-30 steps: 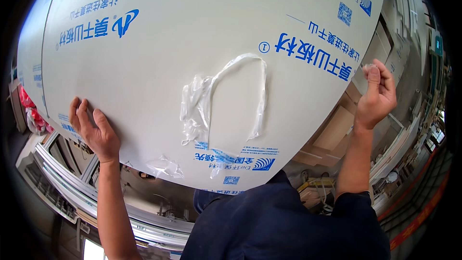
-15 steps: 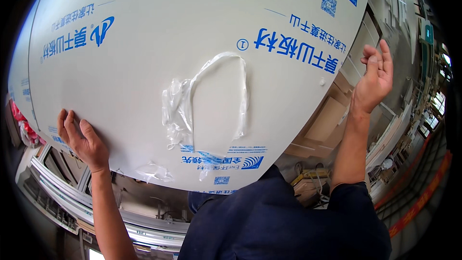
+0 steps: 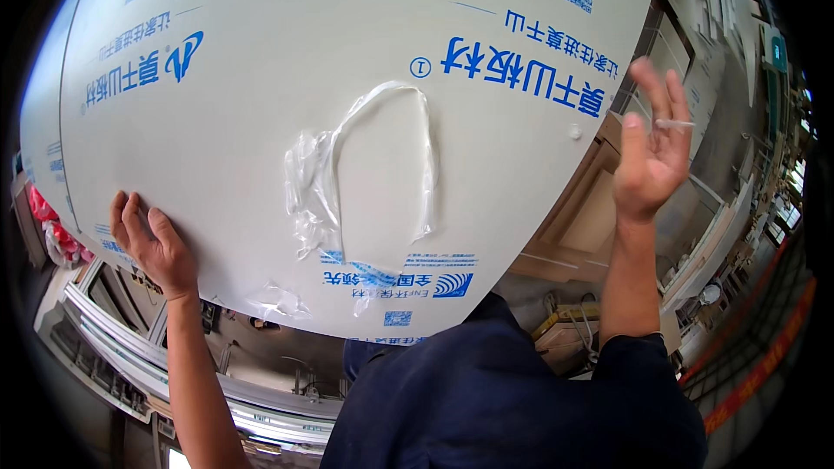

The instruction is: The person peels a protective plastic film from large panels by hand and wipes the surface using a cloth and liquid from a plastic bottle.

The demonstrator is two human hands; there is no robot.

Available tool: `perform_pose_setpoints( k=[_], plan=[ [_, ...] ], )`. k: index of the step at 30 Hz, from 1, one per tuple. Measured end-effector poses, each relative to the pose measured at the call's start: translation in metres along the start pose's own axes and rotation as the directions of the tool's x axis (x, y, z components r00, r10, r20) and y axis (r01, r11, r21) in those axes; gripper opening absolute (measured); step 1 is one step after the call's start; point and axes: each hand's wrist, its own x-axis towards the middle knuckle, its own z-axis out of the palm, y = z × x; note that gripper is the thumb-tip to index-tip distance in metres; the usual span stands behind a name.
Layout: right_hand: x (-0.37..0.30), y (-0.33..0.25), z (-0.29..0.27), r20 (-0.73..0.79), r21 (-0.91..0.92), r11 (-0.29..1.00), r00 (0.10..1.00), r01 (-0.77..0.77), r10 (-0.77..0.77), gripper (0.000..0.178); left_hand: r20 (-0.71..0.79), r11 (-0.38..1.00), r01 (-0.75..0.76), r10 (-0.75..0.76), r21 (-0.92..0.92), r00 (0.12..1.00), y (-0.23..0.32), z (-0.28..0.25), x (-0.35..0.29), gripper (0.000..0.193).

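A person in a dark blue shirt (image 3: 512,391), seen from above, stands against a large pale grey board (image 3: 243,122) printed in blue, which fills the upper middle of the view and reaches toward the person's waist. The left hand (image 3: 155,247) rests on the board near its lower left edge, fingers and thumb apart, gripping nothing. The right hand (image 3: 653,152) is raised just beyond the board's right edge, fingers spread and slightly blurred; a thin white strip (image 3: 675,124) lies across its fingers, though whether it is held or merely clings cannot be told. Between the hands, on the board, a length of clear crumpled plastic (image 3: 313,178) curves into an arch, bunched on its left side. A smaller plastic scrap (image 3: 280,301) sits by the near edge, and a small white bit (image 3: 574,132) near the right edge. Beyond are brown panels (image 3: 573,221) on the right, metal rails (image 3: 117,326) at lower left and a red and white bundle (image 3: 56,230) at far left.
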Motion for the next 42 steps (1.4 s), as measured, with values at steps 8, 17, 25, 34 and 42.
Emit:
perform_pose_setpoints(
  k=[8,17,25,34,42],
  plan=[
    [-0.022,0.017,-0.085,0.626,-0.114,0.987,0.78,0.116,-0.019,0.052,-0.02,0.999,0.024,-0.025,-0.036,0.999,0.004,-0.003,0.002,0.031],
    [0.004,-0.033,0.005,0.591,-0.026,0.944,0.766,0.33,-0.252,0.037,-0.017,0.999,0.016,-0.016,-0.039,1.0,0.006,-0.002,0.003,0.031],
    [-0.004,-0.045,0.044,0.364,0.059,0.981,0.911,0.185,-0.194,0.015,0.013,1.0,0.02,-0.02,-0.005,1.0,0.012,-0.005,0.003,0.032],
    [-0.011,-0.052,0.123,0.292,-0.049,0.931,0.897,0.362,-0.333,0.024,0.033,0.999,0.035,-0.034,-0.029,0.999,0.014,-0.007,0.001,0.033],
    [-0.006,-0.052,0.125,0.341,-0.098,0.904,0.868,0.415,-0.361,0.03,0.039,0.997,0.046,-0.044,-0.063,0.998,0.012,-0.008,0.0,0.034]
  ],
)
